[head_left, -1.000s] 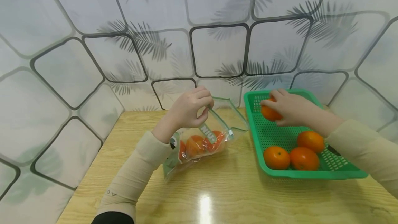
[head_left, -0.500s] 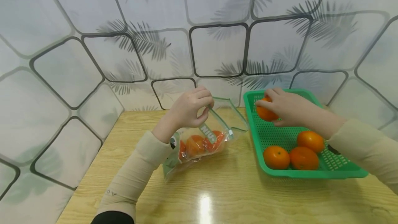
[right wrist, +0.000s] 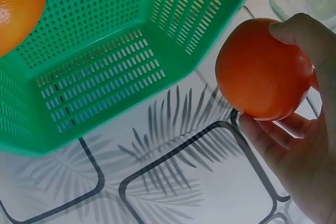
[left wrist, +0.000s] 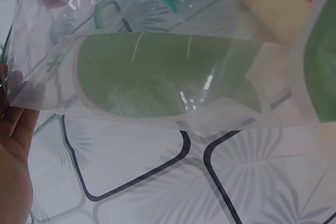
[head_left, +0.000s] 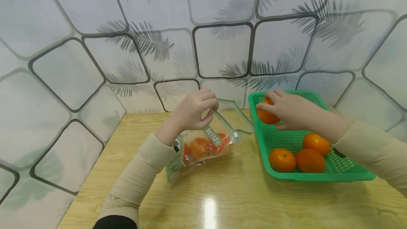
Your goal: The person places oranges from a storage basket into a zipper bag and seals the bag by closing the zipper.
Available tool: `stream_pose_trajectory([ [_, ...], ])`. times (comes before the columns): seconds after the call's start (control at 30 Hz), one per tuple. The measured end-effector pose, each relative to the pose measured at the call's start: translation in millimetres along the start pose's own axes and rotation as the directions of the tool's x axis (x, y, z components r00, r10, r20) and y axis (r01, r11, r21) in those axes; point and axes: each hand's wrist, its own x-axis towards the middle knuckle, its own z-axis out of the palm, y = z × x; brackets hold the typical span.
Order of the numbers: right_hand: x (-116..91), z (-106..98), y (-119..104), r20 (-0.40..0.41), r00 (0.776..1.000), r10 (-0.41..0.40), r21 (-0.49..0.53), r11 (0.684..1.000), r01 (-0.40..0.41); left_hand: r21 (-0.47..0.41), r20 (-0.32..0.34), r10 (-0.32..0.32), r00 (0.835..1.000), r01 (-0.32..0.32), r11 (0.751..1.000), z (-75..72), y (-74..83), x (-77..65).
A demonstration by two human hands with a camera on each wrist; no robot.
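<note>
My left hand (head_left: 194, 110) pinches the green-edged rim of a clear zip bag (head_left: 174, 165). The bag's mouth gapes toward the basket, and a white slider (head_left: 235, 135) sits at its near corner. Several oranges (head_left: 199, 148) show through the plastic. In the left wrist view the bag's printed green panel (left wrist: 168, 74) stretches across, with the left fingertips at its far left end. My right hand (head_left: 294, 110) grips one orange (right wrist: 262, 72) between thumb and fingers, over the left side of a green basket (head_left: 318, 177). In the right wrist view that orange is outside the basket's outline.
Three oranges (head_left: 282, 160) lie in the near part of the basket, which stands on the right of the wooden table (head_left: 190, 200). A wall covering (head_left: 222, 52) with leaf and outline patterns rises behind the table and along its left side.
My right hand has moved left a little with the orange, toward the bag's mouth. The left hand and the bag have stayed in place.
</note>
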Motion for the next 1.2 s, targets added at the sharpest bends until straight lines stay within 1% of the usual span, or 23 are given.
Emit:
stream_pose_trajectory([
  [0.37,7.1,-6.3,-7.1,-0.048,0.998,-0.031,-0.018,0.999,0.030,0.001,-0.026,0.006,1.000,-0.006,1.000,-3.9,0.3,0.9],
  [0.67,12.1,-14.4,-13.0,-0.077,0.994,-0.073,-0.038,0.997,0.071,-0.004,-0.035,0.013,0.999,-0.013,1.000,-6.7,-0.1,-0.6],
  [0.93,16.5,-20.8,-18.0,-0.095,0.993,-0.069,-0.038,0.997,0.066,-0.002,-0.040,0.021,0.999,-0.021,1.000,-11.0,0.9,0.2],
  [1.1,20.7,-21.5,-21.1,-0.122,0.990,-0.069,-0.028,0.997,0.066,0.001,-0.038,0.020,0.999,-0.020,1.000,-11.6,1.5,0.2],
  [1.2,23.0,-21.9,-22.7,-0.124,0.990,-0.060,-0.015,0.998,0.059,0.004,-0.039,0.024,0.999,-0.024,1.000,-12.1,2.4,0.9],
])
